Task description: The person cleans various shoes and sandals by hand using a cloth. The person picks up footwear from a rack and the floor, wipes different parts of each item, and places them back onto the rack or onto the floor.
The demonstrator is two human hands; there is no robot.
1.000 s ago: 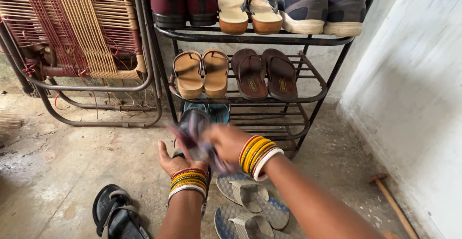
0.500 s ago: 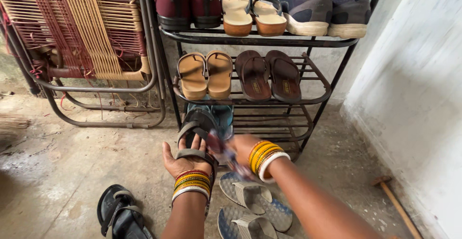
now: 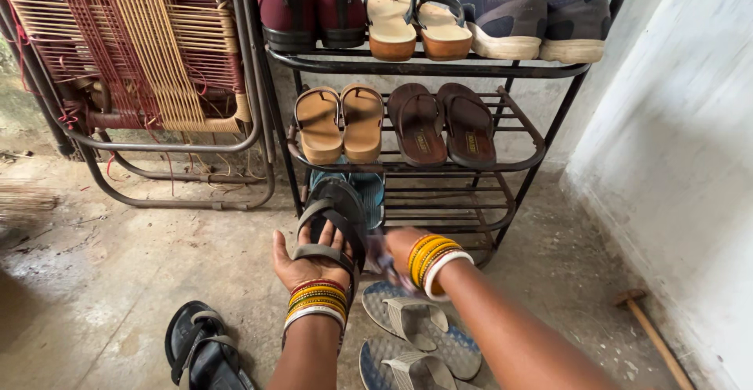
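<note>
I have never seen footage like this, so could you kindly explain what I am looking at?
A camera worn on a person's head looks down at their own two hands. The left hand, palm up, holds a dark strappy sandal. The right hand is beside it with something blurred, perhaps a cloth. In front stands a metal shoe rack with shoes and sandals. On the concrete floor lie a black sandal and grey slippers.
</note>
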